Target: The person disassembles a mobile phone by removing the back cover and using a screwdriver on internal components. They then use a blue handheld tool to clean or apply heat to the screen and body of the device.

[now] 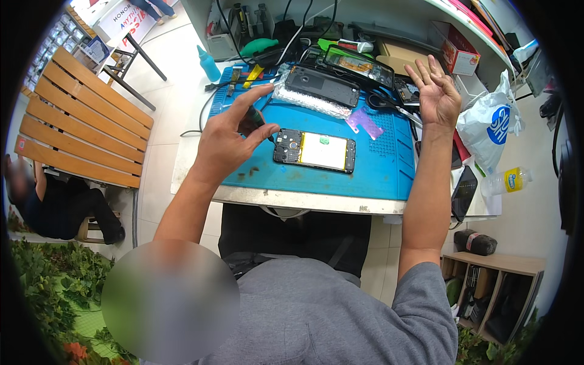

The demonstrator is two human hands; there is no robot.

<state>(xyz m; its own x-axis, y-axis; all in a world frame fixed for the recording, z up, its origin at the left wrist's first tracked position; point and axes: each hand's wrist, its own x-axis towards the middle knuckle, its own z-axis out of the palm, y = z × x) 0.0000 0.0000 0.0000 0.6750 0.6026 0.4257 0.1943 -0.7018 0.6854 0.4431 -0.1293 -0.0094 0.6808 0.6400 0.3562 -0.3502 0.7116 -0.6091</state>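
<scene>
One purple piece (365, 124) (near scissors (389, 106)) lies beyond the phone (313, 149)

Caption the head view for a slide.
Left hand holding a screwdriver at the left end of an opened phone on a blue mat, right hand raised.

The left hand (228, 137) partly hides a dark tool (250, 117); a seated person's head (19, 180) is blurred, another's legs (146, 7) cut off.

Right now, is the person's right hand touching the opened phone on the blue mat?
Apart. The head view shows the right hand well to the right of the opened phone, with blue mat visible between them.
</scene>
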